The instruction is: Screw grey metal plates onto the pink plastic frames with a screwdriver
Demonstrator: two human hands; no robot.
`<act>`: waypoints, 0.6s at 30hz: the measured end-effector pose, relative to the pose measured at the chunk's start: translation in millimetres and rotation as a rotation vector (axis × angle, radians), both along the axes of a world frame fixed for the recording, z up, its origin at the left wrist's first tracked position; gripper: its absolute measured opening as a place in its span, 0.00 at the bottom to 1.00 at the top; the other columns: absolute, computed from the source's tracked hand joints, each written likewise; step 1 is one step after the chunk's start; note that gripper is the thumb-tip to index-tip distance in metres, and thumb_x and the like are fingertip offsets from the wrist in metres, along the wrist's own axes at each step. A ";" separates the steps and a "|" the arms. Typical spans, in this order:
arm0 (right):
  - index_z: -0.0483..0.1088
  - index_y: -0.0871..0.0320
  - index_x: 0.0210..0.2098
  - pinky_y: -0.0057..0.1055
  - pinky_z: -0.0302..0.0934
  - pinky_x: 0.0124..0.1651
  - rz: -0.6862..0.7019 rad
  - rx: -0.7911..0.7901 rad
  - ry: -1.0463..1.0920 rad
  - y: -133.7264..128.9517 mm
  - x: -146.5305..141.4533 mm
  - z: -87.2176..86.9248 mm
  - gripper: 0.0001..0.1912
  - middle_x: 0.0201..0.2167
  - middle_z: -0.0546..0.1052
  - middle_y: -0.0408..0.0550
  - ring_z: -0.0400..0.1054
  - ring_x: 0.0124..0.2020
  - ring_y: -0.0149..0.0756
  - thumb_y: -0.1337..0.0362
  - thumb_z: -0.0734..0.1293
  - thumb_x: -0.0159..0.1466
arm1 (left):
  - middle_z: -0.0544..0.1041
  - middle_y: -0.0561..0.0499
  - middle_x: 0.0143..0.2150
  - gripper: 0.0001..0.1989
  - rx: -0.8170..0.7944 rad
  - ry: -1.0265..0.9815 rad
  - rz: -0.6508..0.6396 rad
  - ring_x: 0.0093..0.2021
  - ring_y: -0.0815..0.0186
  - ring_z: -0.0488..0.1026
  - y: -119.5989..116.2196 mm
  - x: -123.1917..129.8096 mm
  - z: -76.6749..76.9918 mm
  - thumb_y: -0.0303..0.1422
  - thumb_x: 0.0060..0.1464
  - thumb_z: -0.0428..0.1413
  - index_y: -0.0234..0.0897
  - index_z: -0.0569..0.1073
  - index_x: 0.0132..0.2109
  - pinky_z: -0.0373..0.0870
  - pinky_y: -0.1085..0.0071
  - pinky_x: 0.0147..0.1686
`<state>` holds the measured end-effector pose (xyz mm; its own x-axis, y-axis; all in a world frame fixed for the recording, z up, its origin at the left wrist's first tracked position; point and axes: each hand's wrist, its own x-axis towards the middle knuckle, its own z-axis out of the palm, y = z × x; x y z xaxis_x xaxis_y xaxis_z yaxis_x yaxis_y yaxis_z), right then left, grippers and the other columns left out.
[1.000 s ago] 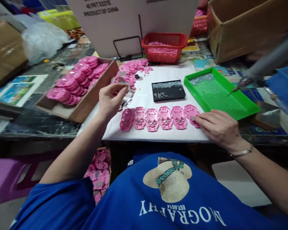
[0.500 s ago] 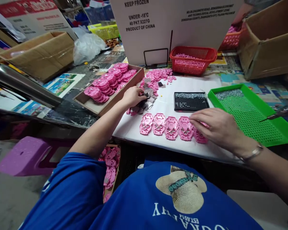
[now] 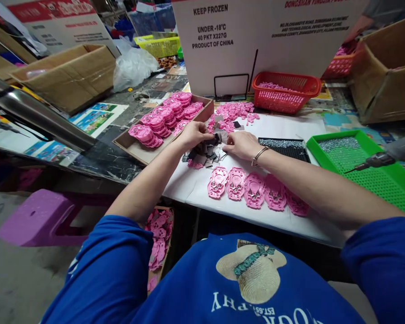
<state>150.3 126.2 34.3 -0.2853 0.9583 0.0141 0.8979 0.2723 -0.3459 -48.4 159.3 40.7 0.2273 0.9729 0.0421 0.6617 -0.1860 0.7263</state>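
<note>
Both hands are at a pile of small grey and black flat squares (image 3: 209, 155) on the white work surface. My left hand (image 3: 196, 135) is at the pile's upper left, thumb and fingers pinched together; what lies between the fingertips is too small to make out. From the right, my right hand (image 3: 243, 145) reaches in, its curled fingertips close together at the pile's edge; anything in them is hidden. Below the hands a row of several pink plastic casings (image 3: 236, 183) with small metal parts lies on the surface. My right forearm partly covers the rightmost casing (image 3: 296, 203).
A cardboard tray (image 3: 135, 150) of stacked pink casings stands at left. Small pink parts (image 3: 234, 112) lie heaped behind the pile, near a red basket (image 3: 286, 96). At right are a black tray of screws (image 3: 283, 148), a green perforated tray (image 3: 378, 180) and an electric screwdriver (image 3: 388, 157).
My right hand has moved left from the rightmost casing to the pile of squares. My left hand stays at the pile, its fingers drawn together. The view has shifted slightly.
</note>
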 end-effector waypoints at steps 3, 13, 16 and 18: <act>0.75 0.59 0.33 0.36 0.63 0.43 -0.017 -0.024 0.032 6.2 0.3 -4.1 0.08 0.34 0.79 0.53 0.72 0.40 0.42 0.60 0.71 0.58 | 0.63 0.59 0.20 0.15 -0.020 -0.073 0.014 0.20 0.75 0.57 3.4 -4.1 -3.3 0.37 0.44 0.64 0.36 0.65 0.25 0.52 0.75 0.22; 0.72 0.59 0.40 0.35 0.67 0.40 -0.025 0.039 0.459 7.3 -7.3 9.0 0.08 0.31 0.78 0.49 0.70 0.34 0.34 0.63 0.68 0.61 | 0.66 0.59 0.20 0.13 -0.005 -0.336 0.059 0.19 0.75 0.62 -3.6 2.2 2.3 0.32 0.51 0.62 0.37 0.64 0.28 0.57 0.76 0.21; 0.71 0.60 0.41 0.30 0.68 0.32 0.060 -0.059 0.614 3.5 -15.0 14.2 0.08 0.28 0.78 0.46 0.70 0.27 0.29 0.65 0.67 0.62 | 0.67 0.59 0.19 0.14 -0.108 -0.522 0.009 0.17 0.74 0.66 -25.3 8.2 8.2 0.35 0.51 0.63 0.37 0.65 0.30 0.57 0.78 0.17; 0.72 0.61 0.35 0.28 0.69 0.29 0.131 -0.133 0.678 -2.6 -16.0 16.7 0.03 0.24 0.77 0.45 0.69 0.24 0.27 0.68 0.66 0.62 | 0.69 0.59 0.19 0.16 -0.178 -0.636 -0.014 0.17 0.72 0.69 -43.4 9.9 9.5 0.38 0.51 0.64 0.37 0.64 0.32 0.60 0.78 0.16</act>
